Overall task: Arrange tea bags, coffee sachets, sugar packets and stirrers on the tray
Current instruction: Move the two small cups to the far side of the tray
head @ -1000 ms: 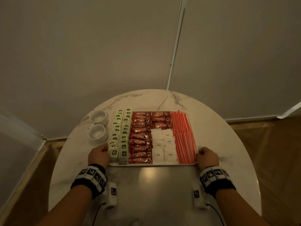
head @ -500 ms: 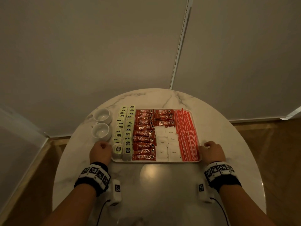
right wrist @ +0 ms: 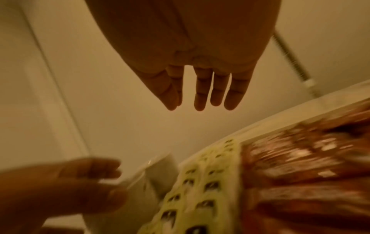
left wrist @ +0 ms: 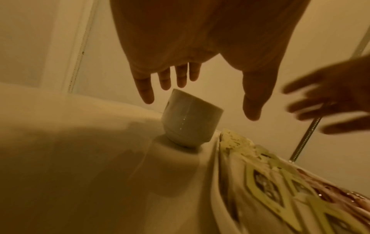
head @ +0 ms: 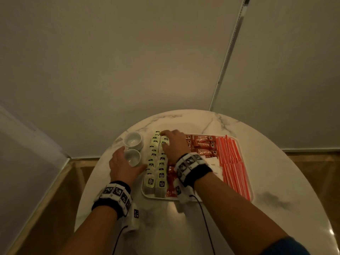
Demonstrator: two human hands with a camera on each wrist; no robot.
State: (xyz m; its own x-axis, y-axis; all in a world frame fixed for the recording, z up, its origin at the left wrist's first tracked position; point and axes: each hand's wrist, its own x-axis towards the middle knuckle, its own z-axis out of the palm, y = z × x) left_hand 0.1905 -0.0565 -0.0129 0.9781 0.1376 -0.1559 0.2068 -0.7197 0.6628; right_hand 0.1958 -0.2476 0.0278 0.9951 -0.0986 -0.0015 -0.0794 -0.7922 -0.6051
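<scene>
Step in hand: judged a final tidying pass, with all four kinds of item already laid in rows on the tray [head: 244, 181].
Doing it well: best to press lightly with flat fingers and nudge along the row; overlapped tea bags likely to slide or fan out if pushed sideways; worth keeping the sleeve band off the sachets underneath.
Left hand [head: 122, 167]: spread wide, fingers straight, gripping nothing; poised over the near cup [head: 132, 159] at the tray's left edge; in the left wrist view, fingertips [left wrist: 147, 95] just above the cup rim, contact not certain.
Right hand [head: 174, 144]: loosely extended, nothing pinched; reaching across the tray to the far end of the tea bags [head: 156, 162]; seen from the head, fingertips at or on the topmost bags, though the right wrist view is too blurred to confirm touch.
Tea bags: two green-tagged overlapping columns down the tray's left side.
Coffee sachets [head: 205, 145]: red, next to the tea bags, partly hidden under the right wrist.
Sugar packets [head: 214, 162]: white, near half of the tray, mostly covered by the forearm.
Stirrers [head: 233, 162]: red-and-white, along the right edge.
Desk [head: 276, 181]: round marble top; second cup [head: 132, 140] beyond the first, off the tray.
</scene>
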